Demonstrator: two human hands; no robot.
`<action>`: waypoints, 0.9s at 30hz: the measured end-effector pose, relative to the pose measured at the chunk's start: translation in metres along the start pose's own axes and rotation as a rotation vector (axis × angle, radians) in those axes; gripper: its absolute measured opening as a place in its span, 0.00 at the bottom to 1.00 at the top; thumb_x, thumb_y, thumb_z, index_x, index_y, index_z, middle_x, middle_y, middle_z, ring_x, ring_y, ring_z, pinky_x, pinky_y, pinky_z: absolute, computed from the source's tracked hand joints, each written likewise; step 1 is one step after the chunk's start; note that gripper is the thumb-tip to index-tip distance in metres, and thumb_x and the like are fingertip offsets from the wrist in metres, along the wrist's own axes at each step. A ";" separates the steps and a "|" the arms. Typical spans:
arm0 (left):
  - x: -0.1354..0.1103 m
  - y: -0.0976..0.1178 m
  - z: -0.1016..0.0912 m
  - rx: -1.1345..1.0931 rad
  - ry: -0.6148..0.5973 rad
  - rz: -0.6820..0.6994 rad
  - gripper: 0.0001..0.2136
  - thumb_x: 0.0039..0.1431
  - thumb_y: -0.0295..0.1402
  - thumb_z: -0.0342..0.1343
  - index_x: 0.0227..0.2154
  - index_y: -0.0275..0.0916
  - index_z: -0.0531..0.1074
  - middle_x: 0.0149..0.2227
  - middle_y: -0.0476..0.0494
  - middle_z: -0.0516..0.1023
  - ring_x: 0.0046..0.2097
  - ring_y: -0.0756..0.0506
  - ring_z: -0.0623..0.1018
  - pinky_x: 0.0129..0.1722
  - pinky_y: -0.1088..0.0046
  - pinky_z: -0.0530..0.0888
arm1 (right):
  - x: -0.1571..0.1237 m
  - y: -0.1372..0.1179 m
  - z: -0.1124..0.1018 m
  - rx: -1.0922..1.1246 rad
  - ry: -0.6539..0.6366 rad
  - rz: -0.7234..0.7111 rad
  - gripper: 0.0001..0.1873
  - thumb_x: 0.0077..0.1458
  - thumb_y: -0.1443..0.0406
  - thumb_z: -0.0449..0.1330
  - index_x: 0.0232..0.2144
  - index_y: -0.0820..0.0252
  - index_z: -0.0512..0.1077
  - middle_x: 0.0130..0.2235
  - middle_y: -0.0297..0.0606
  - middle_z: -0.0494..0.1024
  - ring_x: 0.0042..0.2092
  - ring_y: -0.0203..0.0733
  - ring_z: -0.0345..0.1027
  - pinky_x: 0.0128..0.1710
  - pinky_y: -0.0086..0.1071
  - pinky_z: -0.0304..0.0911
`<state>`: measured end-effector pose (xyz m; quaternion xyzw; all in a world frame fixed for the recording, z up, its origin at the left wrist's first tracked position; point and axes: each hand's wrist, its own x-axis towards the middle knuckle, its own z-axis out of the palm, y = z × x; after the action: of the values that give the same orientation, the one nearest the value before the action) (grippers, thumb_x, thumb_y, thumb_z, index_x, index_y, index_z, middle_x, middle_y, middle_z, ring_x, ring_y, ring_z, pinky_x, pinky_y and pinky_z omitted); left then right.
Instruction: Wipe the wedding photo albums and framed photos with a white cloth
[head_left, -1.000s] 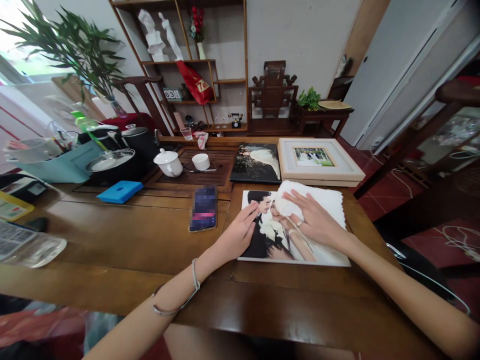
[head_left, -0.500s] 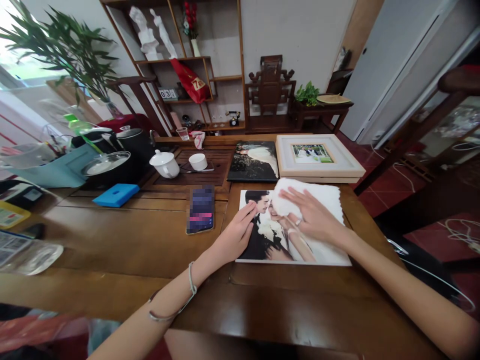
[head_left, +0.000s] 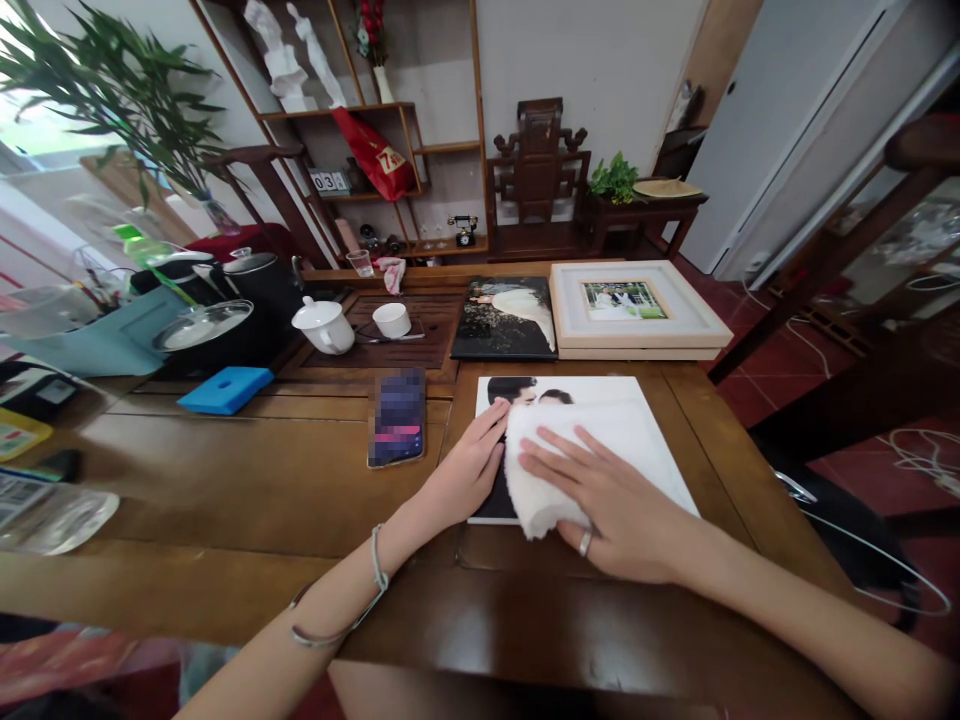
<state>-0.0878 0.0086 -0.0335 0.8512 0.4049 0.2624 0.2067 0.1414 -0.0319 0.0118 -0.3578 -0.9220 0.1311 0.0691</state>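
A wedding photo panel (head_left: 664,455) lies flat on the wooden table in front of me, its printed side up. My right hand (head_left: 600,500) holds a folded white cloth (head_left: 536,500) against it, fingers spread over the top. The cloth hides most of the printed couple; the tops of their heads show above it. Along the panel's left side rests my left hand (head_left: 476,465), its fingers stretched out and lying flat, steadying that edge. Part of its fingertips meets the cloth's left border.
Beyond the panel are a dark photo panel (head_left: 504,318) and a stack of pale wooden frames (head_left: 637,345). To the left lie a phone (head_left: 397,418) and a blue block (head_left: 226,389). A lidded white cup (head_left: 324,325) and a small white bowl (head_left: 391,320) stand on the tea tray.
My right hand has swept the cloth down and left across the panel, covering the faces and uncovering the upper right area. My left hand stays at the left edge.
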 end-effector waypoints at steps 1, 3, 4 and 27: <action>0.000 0.000 0.000 0.004 0.000 -0.003 0.21 0.70 0.28 0.38 0.64 0.35 0.56 0.68 0.33 0.54 0.70 0.42 0.53 0.68 0.55 0.55 | 0.000 0.012 -0.001 0.000 0.023 0.031 0.36 0.57 0.62 0.52 0.67 0.59 0.51 0.69 0.36 0.50 0.70 0.46 0.34 0.68 0.51 0.32; -0.001 -0.001 0.001 0.008 0.002 -0.008 0.22 0.70 0.28 0.38 0.65 0.37 0.55 0.68 0.35 0.54 0.70 0.42 0.53 0.68 0.54 0.55 | 0.000 0.043 -0.004 -0.014 0.090 0.126 0.35 0.59 0.61 0.50 0.68 0.57 0.50 0.69 0.37 0.51 0.70 0.46 0.36 0.68 0.53 0.34; -0.001 -0.001 0.001 0.008 0.005 -0.008 0.22 0.70 0.28 0.38 0.65 0.38 0.54 0.68 0.35 0.54 0.70 0.42 0.53 0.68 0.54 0.55 | 0.000 0.059 -0.006 -0.031 0.125 0.186 0.34 0.60 0.60 0.49 0.68 0.56 0.50 0.68 0.37 0.52 0.70 0.47 0.36 0.67 0.54 0.35; 0.000 -0.002 0.003 -0.036 0.200 -0.027 0.19 0.66 0.27 0.46 0.59 0.39 0.64 0.63 0.35 0.65 0.65 0.40 0.65 0.64 0.53 0.63 | 0.004 0.049 -0.013 0.041 0.091 0.115 0.35 0.58 0.65 0.51 0.67 0.60 0.53 0.68 0.42 0.54 0.69 0.47 0.38 0.67 0.54 0.33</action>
<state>-0.0872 0.0095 -0.0371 0.8112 0.4303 0.3505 0.1840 0.1731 0.0082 0.0100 -0.4141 -0.8930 0.1374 0.1106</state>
